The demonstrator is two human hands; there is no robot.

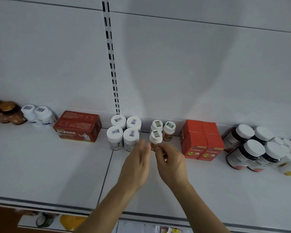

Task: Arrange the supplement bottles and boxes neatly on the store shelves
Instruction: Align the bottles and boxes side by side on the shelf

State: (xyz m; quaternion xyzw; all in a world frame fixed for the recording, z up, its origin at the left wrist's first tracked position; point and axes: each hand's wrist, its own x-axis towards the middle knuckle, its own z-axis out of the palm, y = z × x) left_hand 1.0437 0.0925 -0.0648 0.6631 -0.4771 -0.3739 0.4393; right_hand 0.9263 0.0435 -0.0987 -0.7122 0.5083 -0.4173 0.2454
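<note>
Gripped by the curled fingers of the right hand (170,163): a small white-capped bottle (155,137) with a green-printed sticker on its lid, held low on its body, upright, at the front of its group on the white shelf (49,165). Whether its base touched the shelf could not be told, hidden behind the fingers. Alongside, the left hand (136,163), fingers straight and together, holding nothing, fingertips just beside the held bottle's left flank and close to the front of the neighbouring white jars.

Directly behind the held bottle, two matching small bottles (163,130), side by side near the back wall. To the left, four larger white jars (123,132) in a two-by-two block, lids stickered. Further left, two dark red boxes (78,126) lying flat, one behind the other; then two white bottles (38,115) with blue labels; then two brown-lidded amber jars (6,111) at the frame's edge.

To the right of the small bottles, bright red boxes (201,140) standing upright, packed together. Beyond those, four dark bottles with white caps (253,148), and at the far right a cluster of small white bottles (290,155), partly cut off.

Below the shelf lip, a lower shelf with blurred items, not identifiable.
</note>
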